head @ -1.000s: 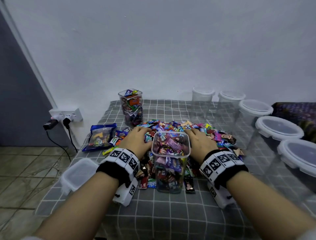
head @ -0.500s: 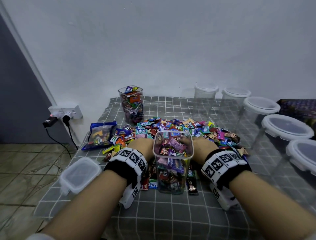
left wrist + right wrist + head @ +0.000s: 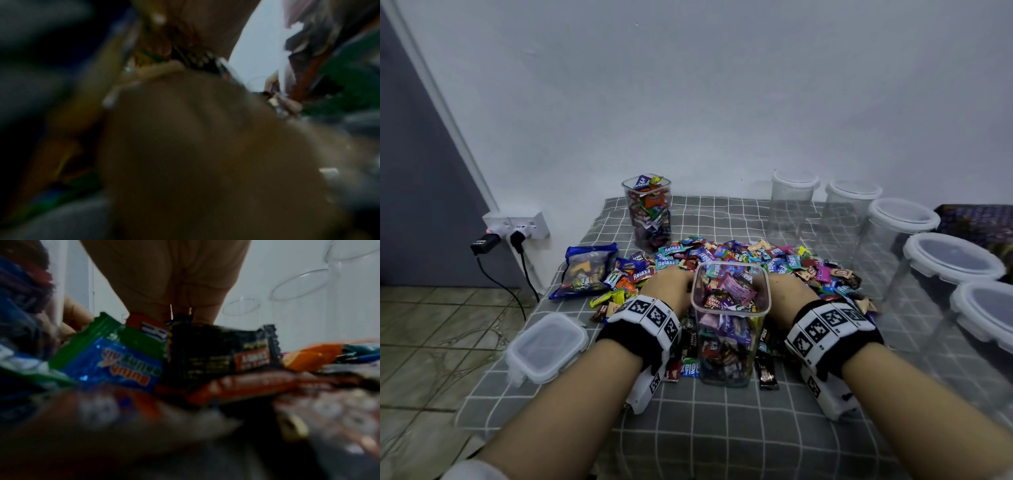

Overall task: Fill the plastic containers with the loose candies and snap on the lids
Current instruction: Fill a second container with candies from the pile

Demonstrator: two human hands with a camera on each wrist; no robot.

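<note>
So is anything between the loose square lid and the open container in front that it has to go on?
Yes. The left hand and forearm lie between the clear square plastic lid and the open candy-filled container. Wrapped candies heap up to its rim and may block the lid.

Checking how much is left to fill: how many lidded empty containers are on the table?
5, in a row along the right side: far, next, middle, nearer, nearest, cut by the frame edge; more may sit beyond it.
</note>
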